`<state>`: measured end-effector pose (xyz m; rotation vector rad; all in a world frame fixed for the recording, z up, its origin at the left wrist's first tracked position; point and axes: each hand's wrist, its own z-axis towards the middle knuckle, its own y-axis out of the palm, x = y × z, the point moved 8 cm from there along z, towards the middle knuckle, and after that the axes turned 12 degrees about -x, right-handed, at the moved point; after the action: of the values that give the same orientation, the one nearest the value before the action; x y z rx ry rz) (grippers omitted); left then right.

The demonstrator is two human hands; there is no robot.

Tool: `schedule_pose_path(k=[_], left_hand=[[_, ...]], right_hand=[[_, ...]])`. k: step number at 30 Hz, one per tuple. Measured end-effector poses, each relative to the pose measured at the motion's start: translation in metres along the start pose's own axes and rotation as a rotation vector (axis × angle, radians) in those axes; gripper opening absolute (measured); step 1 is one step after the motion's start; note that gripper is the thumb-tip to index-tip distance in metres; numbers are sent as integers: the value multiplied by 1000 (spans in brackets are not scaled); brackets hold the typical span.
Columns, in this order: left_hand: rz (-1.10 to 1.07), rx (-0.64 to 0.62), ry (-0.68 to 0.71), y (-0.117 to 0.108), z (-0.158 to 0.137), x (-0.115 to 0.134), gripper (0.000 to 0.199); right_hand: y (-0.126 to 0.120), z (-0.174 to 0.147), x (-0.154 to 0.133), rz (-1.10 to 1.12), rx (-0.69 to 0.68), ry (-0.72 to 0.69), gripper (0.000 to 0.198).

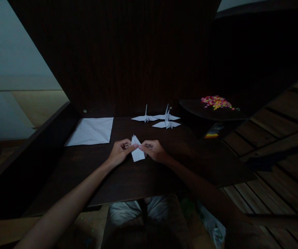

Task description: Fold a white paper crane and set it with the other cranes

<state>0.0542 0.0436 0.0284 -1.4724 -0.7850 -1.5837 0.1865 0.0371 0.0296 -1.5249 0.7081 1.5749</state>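
Between my two hands is a piece of folded white paper, narrow and pointed at the top with a wider bottom end. My left hand pinches its left side, the thumb lying across the front. From the other side my right hand grips it too, and both thumb tips nearly meet on the paper. The fingers behind the sheet are mostly hidden. Beyond my hands stand three white paper cranes, one at the left, one in front at the right and one behind it.
A creased white paper sheet lies flat at the left of the dark desk. On a rounded shelf at the right sits a heap of small pink, red and yellow pieces. A raised side panel bounds the desk's left.
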Motion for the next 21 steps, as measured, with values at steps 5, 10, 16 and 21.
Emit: schedule_pose_path(k=[5,10,16,21], left_hand=[[-129,-29,-10,7,1,-1,46],[-141,-9,36,7,0,4,59],[-105,75,67,-3,-1,2,45],[-88,31,91,0,-2,7,47]], right_hand=[[-12,4,8,22,122,-29,39],[-21,5,15,99,179,-65,42],[-11,4,8,151,42,-89,59],[-12,3,7,147,44,-127,56]])
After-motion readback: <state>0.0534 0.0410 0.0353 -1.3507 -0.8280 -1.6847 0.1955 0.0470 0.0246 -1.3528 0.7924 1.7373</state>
